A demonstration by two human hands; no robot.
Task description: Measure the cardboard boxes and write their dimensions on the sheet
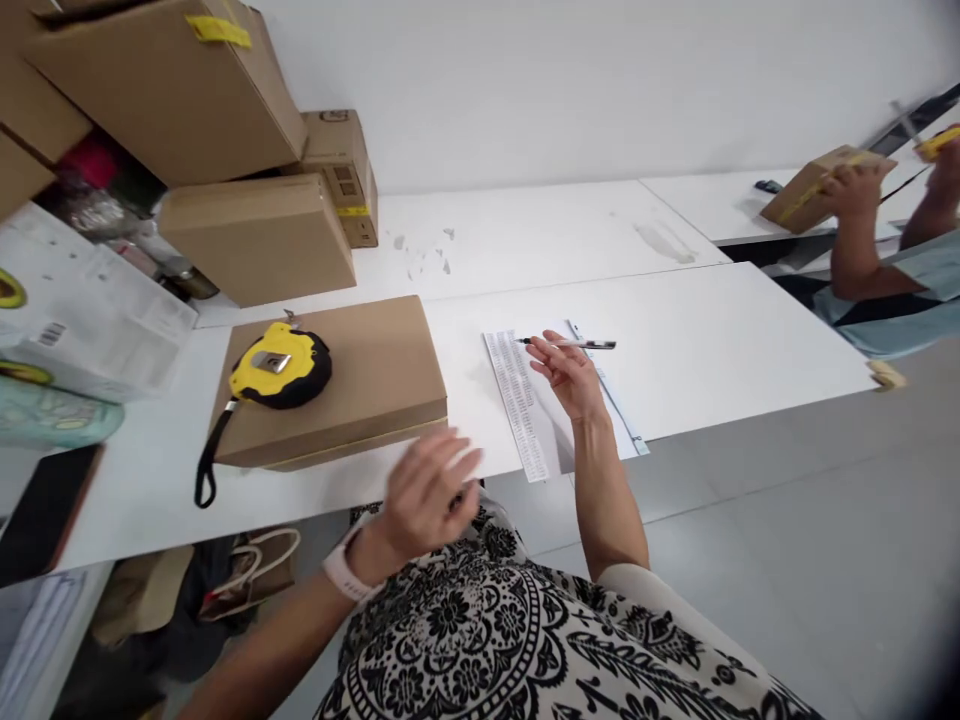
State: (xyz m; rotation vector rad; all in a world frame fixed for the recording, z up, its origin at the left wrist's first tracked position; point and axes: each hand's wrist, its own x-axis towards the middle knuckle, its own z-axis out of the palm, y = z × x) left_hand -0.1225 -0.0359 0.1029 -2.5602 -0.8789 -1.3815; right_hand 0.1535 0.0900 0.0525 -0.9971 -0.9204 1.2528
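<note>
My left hand (433, 492), with a pale band on the wrist, hangs just off the table's front edge near a closed cardboard box (375, 360). Its fingers are loosely bent and apart, blurred by motion, and nothing shows in them. On that box lies a yellow and black tape measure (279, 364) with a black wrist strap. A dark pen (592, 345) sits in the fingers of my right hand (570, 375), level above a printed sheet (517, 405). The sheet rests on a clipboard-like board (637, 445), partly hidden by my hand and forearm.
More cardboard boxes (255, 235) are stacked at the back left, beside a white printed carton (97, 300). A dark flat object (49, 510) lies at the left edge. At far right a co-worker's hand (855, 190) holds another box (814, 190) on the white table (720, 340).
</note>
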